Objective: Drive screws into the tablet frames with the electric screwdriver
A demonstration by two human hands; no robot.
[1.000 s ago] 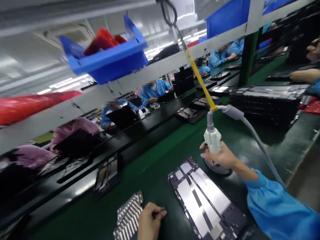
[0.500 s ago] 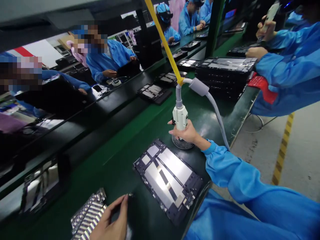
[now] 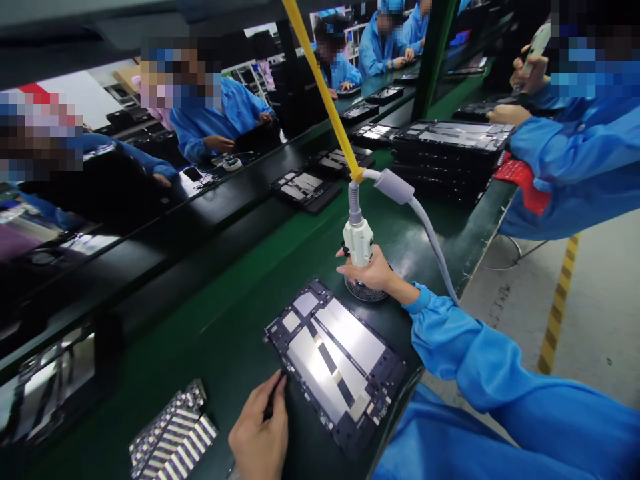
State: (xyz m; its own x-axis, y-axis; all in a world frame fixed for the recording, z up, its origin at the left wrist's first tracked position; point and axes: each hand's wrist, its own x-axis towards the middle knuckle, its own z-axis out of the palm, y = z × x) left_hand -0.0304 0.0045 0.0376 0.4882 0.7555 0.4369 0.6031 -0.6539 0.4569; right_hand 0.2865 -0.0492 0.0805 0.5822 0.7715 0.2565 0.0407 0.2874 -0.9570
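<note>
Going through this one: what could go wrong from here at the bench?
1. The panel lies close to the near edge of the bench; the blue sleeve could nudge it off.
2. The right hand holds the screwdriver over a round dish; its grey cable might pull the tool aside.
3. The left hand pinches a slim dark tool at the panel's edge; a slip may scratch it.

Upright white screwdriver (image 3: 358, 243), flat tablet frame (image 3: 335, 363)

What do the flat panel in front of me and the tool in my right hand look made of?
The panel looks like a dark matte plastic frame with shiny metal plates that mirror the lights. The tool looks like smooth white hard plastic; its hose seems to be grey rubber.
</note>
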